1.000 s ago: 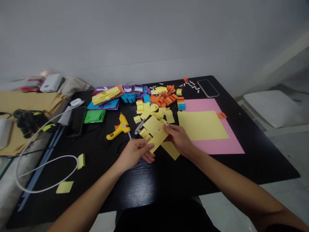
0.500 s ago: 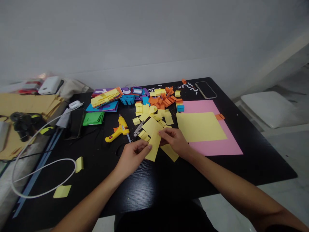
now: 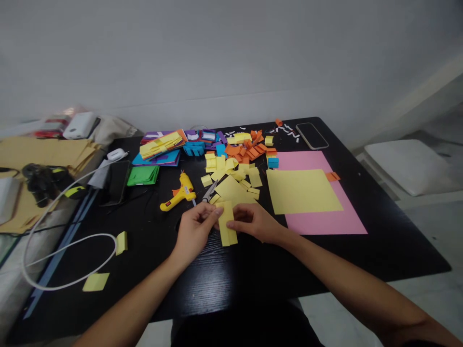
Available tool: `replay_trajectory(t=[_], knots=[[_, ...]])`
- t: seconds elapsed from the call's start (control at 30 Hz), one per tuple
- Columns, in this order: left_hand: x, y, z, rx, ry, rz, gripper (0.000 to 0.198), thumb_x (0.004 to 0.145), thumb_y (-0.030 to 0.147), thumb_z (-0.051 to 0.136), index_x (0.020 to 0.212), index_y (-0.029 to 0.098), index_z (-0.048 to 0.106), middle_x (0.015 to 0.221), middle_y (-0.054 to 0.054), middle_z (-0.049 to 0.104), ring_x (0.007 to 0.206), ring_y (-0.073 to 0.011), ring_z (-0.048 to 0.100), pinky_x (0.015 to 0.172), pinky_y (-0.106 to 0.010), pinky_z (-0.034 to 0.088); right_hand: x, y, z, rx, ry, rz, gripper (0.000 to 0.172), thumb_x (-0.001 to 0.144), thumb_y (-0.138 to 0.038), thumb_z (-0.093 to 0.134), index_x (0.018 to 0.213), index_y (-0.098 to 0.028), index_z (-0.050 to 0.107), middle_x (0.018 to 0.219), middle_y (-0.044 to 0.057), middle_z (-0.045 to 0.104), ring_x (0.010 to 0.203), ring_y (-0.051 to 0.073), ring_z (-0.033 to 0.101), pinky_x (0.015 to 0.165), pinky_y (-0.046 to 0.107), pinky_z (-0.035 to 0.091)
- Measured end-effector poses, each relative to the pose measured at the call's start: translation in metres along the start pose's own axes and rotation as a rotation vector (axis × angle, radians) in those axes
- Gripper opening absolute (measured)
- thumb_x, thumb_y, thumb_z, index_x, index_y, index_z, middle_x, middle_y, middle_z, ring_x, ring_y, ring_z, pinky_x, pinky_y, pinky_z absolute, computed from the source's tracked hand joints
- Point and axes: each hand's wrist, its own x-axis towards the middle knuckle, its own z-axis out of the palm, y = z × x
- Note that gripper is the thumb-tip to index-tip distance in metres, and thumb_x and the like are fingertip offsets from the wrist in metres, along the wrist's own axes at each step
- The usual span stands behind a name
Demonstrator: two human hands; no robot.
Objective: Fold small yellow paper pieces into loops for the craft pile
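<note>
Between my hands, just above the dark table, is a narrow yellow paper strip with a crease along its length. My left hand pinches its upper left edge between thumb and fingers. On the other side, my right hand grips the right edge, thumb in front. Right behind the strip lie a larger yellow paper piece and a heap of small folded yellow papers. Scissors rest partly under these, their handles hidden near my left hand. A yellow glue gun lies to the left.
A yellow sheet overlaps a pink sheet on the right. Orange folded papers, a green paper stack and a phone lie farther back. A white cable loops at left beside two yellow pieces.
The yellow strip has turned more upright and come a little nearer, now showing a lengthwise fold. My right hand has moved down along its edge; the view has shifted slightly.
</note>
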Motion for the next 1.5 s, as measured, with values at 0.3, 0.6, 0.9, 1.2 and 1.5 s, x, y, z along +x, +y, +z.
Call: replay_trajectory(t=[0.3,0.6,0.9,1.2,1.5], knots=[[0.01,0.002,-0.011,-0.091,0.021,0.032,0.03,0.081,0.043,0.08,0.087,0.015,0.069,0.065,-0.001,0.072,0.054,-0.0124,0.064,0.056,-0.022,0.053,0.0,0.005,-0.004,-0.238,0.211,-0.203,0.02,0.082,-0.035,0.079,0.088,-0.017,0.077,0.081,0.003,0.076,0.072,0.016,0.068,0.067,0.027,0.055],[0.015,0.001,-0.017,-0.01,0.066,0.025,0.031,0.081,0.042,0.08,0.09,0.013,0.075,0.058,-0.001,0.07,0.038,-0.0089,0.053,0.039,-0.02,0.042,0.005,0.008,-0.004,0.013,0.339,-0.224,0.032,0.079,-0.042,0.085,0.097,-0.018,0.075,0.094,0.006,0.078,0.078,0.021,0.077,0.07,0.034,0.067],[0.02,0.003,-0.021,0.032,0.132,0.098,0.025,0.079,0.039,0.082,0.09,0.017,0.082,0.072,-0.003,0.075,0.058,-0.0128,0.064,0.057,-0.023,0.051,0.008,0.006,-0.007,0.114,0.394,-0.198,0.039,0.068,-0.048,0.093,0.085,-0.016,0.078,0.081,0.004,0.079,0.069,0.021,0.079,0.072,0.037,0.07],[0.022,-0.002,-0.022,-0.007,0.171,0.07,0.022,0.075,0.037,0.084,0.082,0.017,0.081,0.069,-0.002,0.075,0.059,-0.0135,0.064,0.06,-0.024,0.053,0.008,0.007,-0.006,0.139,0.403,-0.207,0.039,0.065,-0.045,0.095,0.086,-0.016,0.08,0.082,0.006,0.08,0.071,0.022,0.078,0.075,0.042,0.071],[0.021,0.0,-0.019,-0.034,0.17,0.036,0.026,0.074,0.04,0.085,0.083,0.016,0.08,0.068,-0.002,0.074,0.059,-0.0148,0.066,0.06,-0.027,0.056,0.008,0.005,-0.007,0.141,0.429,-0.2,0.036,0.065,-0.044,0.095,0.085,-0.018,0.082,0.082,0.005,0.079,0.076,0.022,0.078,0.078,0.044,0.072]])
